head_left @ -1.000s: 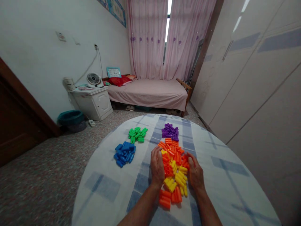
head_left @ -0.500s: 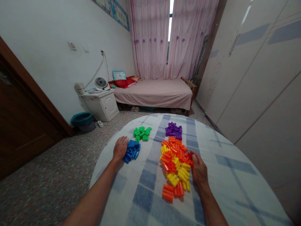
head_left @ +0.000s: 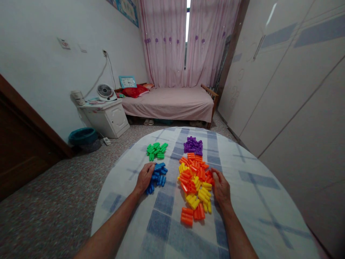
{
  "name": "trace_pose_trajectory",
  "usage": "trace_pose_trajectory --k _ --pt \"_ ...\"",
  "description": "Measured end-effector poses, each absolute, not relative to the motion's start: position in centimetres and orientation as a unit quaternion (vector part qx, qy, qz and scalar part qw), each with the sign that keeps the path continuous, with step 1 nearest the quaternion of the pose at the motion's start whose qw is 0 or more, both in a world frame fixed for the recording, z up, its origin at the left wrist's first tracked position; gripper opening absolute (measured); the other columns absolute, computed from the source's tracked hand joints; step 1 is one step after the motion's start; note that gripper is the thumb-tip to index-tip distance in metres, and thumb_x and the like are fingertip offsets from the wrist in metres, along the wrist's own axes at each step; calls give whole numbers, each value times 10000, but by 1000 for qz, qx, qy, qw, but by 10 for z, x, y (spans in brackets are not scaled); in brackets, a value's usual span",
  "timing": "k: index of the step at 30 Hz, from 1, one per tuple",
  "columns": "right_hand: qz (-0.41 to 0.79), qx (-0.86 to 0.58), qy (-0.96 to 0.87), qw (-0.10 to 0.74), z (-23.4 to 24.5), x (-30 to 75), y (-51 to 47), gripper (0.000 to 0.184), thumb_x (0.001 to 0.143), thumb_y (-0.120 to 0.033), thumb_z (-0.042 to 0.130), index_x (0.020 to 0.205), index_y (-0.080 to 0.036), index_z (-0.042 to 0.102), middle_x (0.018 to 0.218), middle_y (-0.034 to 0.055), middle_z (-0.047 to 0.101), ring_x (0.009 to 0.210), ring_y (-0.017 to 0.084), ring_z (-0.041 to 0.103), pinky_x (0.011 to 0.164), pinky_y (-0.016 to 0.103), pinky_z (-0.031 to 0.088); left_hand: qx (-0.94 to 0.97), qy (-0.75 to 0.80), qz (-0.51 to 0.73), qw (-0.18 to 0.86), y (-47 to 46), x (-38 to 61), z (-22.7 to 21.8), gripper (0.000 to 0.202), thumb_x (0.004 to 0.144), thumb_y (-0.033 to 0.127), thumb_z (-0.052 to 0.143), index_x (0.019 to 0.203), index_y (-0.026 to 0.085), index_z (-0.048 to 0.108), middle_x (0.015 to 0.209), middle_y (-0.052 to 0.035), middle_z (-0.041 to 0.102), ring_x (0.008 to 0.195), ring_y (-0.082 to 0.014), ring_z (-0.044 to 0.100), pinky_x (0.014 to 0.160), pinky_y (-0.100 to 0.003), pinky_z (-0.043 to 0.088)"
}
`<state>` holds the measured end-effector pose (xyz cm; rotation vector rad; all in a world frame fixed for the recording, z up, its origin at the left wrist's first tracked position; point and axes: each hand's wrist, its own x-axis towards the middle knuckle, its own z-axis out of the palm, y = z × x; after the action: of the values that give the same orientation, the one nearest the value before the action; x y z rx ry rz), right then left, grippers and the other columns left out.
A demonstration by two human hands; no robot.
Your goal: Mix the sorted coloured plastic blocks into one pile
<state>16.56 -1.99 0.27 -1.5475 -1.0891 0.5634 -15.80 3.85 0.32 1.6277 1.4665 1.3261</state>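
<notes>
Handling: we judge the small plastic pieces light, stiff and smooth, apt to slide on the cloth and roll on their rounded sides; nothing about them looks fragile.
Grip point: a single piece is best pinched across its short middle; a heap is better cupped from the side with the palm low on the cloth.
Blue pieces (head_left: 157,177): short tube-like blocks in one loose heap, left of the mixed pile and well apart from it, lying every which way.
Left hand (head_left: 145,177): laid on the near-left edge of the blue heap, fingers curled over the pieces and close together; whether any piece is actually pinched we cannot tell.
Mixed pile (head_left: 195,183): orange and yellow pieces jumbled in a long strip down the middle of the table, with a few orange ones (head_left: 187,218) lying a little apart at the near end.
Right hand (head_left: 221,187): resting against the right flank of the mixed pile, fingers slightly bent and near one another, tips touching orange pieces; nothing is visibly clamped.
Green pieces (head_left: 155,150): a small heap farther off, beyond the blue one, untouched.
Purple pieces (head_left: 193,145): a tight heap at the far end of the mixed pile, just touching its orange edge.
Table (head_left: 256,201): round, covered with a pale cloth crossed by blue checks; all the heaps sit on it.
Room: a bed (head_left: 172,102) under pink curtains (head_left: 185,39), a white cabinet (head_left: 106,117) with a small fan (head_left: 104,91), pale wardrobe doors (head_left: 296,79) on the right.
</notes>
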Motion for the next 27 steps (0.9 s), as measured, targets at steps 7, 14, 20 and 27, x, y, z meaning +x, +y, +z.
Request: trace_pose_trajectory --k 7,14,20,27 --pt "238 -640 -464 564 -4 168 -17 456 814 -479 438 1079 -160 629 1076 98 662 992 241 593 906 376 427 508 541 580 336 26 -90 3 393 867 455 434 981 153 658 1063 -101 651 1041 -214 581 1000 -386 401" --pt "238 -636 -465 568 -9 169 -14 432 808 -454 453 1075 -167 632 1080 93 665 1004 241 597 915 386 429 508 504 603 352 25 -47 28 326 892 398 423 1020 191 640 1095 -84 641 1053 -200 575 993 -369 413" --pt "234 -635 -470 566 -8 169 -15 418 809 -451 456 1065 -170 630 1084 94 660 1016 245 590 929 397 422 610 432 590 305 25 -11 46 287 899 307 408 981 184 654 1139 -82 609 1120 -193 530 1037 -381 376" --pt "240 -638 -472 559 -4 168 -18 426 801 -457 452 1060 -166 625 1085 98 660 1001 248 598 916 396 432 720 350 524 291 11 4 58 278 915 298 416 1052 224 646 1194 -75 595 1169 -202 511 1049 -388 373"
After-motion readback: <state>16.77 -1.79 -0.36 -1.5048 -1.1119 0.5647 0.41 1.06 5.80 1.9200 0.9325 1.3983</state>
